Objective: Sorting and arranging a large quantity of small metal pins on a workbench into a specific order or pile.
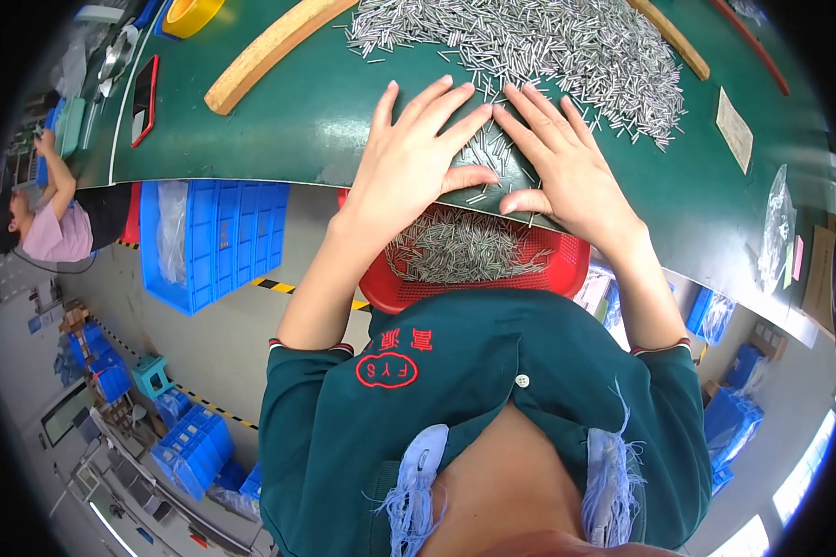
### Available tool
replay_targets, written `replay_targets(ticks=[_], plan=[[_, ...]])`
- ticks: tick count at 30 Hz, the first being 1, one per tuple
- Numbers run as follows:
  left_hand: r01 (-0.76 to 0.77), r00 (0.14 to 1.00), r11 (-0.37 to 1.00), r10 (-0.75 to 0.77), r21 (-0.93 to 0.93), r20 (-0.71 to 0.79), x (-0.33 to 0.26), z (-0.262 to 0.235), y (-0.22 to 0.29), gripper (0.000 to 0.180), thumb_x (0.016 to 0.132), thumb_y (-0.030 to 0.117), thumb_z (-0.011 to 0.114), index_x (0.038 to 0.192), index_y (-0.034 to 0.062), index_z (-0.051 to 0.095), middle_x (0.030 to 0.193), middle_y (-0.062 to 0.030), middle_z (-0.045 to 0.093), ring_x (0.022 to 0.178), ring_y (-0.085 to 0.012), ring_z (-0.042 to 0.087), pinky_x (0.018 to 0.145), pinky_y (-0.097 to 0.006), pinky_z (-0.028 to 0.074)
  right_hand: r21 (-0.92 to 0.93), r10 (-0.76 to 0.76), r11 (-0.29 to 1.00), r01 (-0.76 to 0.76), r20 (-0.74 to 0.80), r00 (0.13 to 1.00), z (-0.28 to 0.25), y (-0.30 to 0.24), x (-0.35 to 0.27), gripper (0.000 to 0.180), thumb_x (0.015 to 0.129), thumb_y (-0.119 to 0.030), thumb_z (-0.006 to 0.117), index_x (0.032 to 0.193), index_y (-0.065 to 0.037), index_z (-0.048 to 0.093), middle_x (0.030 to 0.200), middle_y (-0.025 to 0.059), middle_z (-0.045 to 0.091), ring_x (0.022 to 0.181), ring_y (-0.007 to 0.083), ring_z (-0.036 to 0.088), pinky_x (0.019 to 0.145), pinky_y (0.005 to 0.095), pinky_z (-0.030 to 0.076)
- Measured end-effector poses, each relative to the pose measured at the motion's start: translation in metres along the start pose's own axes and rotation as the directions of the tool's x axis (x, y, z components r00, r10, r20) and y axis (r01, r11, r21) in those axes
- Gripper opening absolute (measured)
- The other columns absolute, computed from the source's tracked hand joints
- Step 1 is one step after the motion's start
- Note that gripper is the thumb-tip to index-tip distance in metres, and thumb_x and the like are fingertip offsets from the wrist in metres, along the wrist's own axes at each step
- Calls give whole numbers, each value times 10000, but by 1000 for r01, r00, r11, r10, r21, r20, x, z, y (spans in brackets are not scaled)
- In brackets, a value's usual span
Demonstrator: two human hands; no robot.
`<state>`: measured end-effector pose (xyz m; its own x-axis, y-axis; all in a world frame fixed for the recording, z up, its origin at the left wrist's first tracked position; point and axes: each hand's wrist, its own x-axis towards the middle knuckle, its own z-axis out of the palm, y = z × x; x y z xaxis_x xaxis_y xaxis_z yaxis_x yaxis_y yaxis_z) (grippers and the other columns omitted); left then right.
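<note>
A wide pile of small metal pins point(529, 42) covers the far middle of the green tabletop point(297, 144). Just in front of it, my left hand point(418, 139) lies palm down with its fingers spread. My right hand point(567, 162) mirrors it, fingers stretched toward the pile. Between the two hands, near the table's edge, some loose pins point(486, 153) show, partly covered by thumbs and forefingers. Below that edge, against my body, a red perforated plastic basket point(567, 269) holds a heap of similar pins point(455, 249).
Wooden bars point(274, 51) flank the pile. A phone with a red edge point(144, 102) and yellow tape point(191, 16) lie left; a paper card point(734, 130) and clear plastic bag point(777, 227) lie right. Blue crates point(218, 241) stand below the table. A person in pink point(58, 227) sits far left.
</note>
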<state>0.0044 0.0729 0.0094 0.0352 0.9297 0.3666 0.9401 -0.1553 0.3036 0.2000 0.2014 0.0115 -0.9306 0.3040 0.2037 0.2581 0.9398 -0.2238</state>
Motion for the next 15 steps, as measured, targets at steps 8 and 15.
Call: replay_targets(ticks=[8,15], plan=[[15,996,1000,-16,3,82,-17,-7,-7,645,773,523,700,1285,134,643,1397,-56,567,1349,-236,479,1127,-586,299,107,7,994,-15,70,998,-10,-2,-17,988,709,-715,569,1452,-74,461,1546,124,398,1466,281,321,1208,485,230],[16,991,998,-9,-53,132,-18,-10,-1,751,755,545,689,1349,97,582,1426,-75,547,1350,-255,486,1130,-555,322,158,-68,986,53,95,993,-10,-5,-17,1062,709,-750,518,1486,-37,393,1550,139,388,1465,279,321,1205,478,238]])
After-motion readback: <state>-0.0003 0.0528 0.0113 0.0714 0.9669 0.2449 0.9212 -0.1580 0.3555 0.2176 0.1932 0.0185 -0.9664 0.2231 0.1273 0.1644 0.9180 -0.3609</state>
